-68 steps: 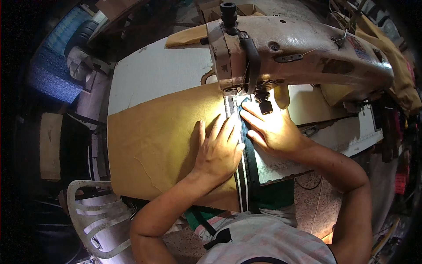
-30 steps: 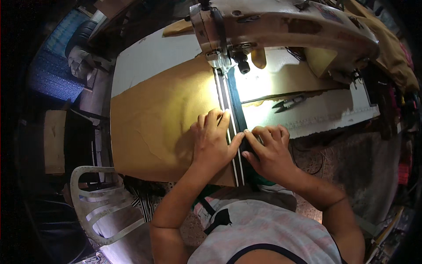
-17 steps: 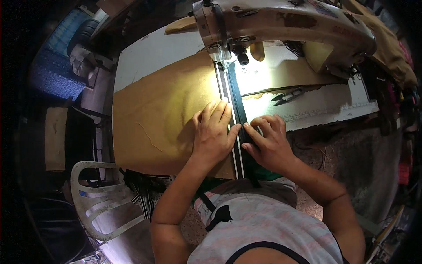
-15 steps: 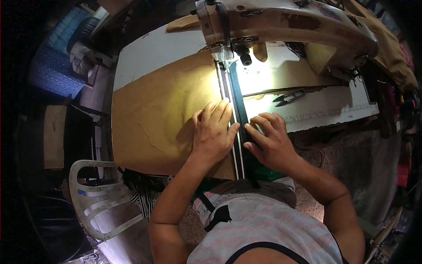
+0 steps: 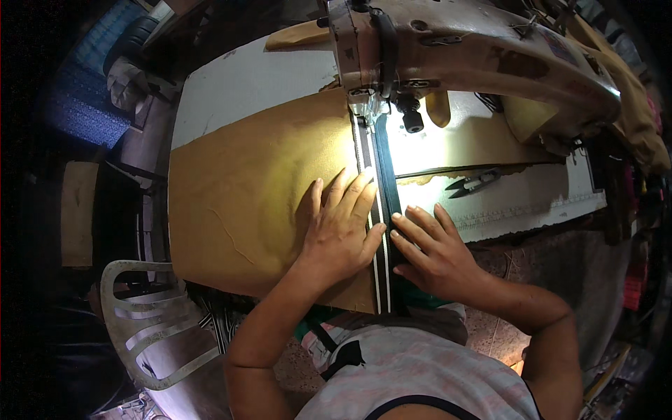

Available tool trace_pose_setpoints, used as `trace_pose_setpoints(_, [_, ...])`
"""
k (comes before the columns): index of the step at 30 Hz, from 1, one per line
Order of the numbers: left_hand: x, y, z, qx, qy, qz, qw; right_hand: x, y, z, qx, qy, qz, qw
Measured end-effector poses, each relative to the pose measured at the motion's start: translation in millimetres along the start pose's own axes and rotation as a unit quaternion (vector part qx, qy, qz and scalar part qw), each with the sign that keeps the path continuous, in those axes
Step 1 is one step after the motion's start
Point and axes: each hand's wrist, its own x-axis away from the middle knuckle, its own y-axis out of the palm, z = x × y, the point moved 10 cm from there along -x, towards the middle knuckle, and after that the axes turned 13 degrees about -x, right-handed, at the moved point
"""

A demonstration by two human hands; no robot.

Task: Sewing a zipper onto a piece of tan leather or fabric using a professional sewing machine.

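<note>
A tan sheet of material lies on the sewing table, its right edge bordered by a black band with white stripes. Beside that band runs a plain black strip; both lead up under the presser foot. My left hand rests palm down on the tan sheet, fingers spread, with fingertips and thumb reaching the striped band. On the right, my right hand has its fingers stretched out and apart, their tips at the black strip's edge. What lies beneath my palms is hidden.
Above the work hangs the sewing machine's arm, with a bright light at the needle. Black thread snips lie to the right, above a ruler scale. A pale plastic chair stands at the left.
The view has shifted, so the machine sits lower and farther right in it. Fingers on both my hands have spread wider. Both hands stay beside the bands.
</note>
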Motion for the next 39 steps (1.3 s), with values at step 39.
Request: trace_pose_setpoints(39, [-27, -6, -8, 0.024, -0.055, -0.008, 0.998, -1, -1, 0, 0.030, 0.002, -0.017, 0.999])
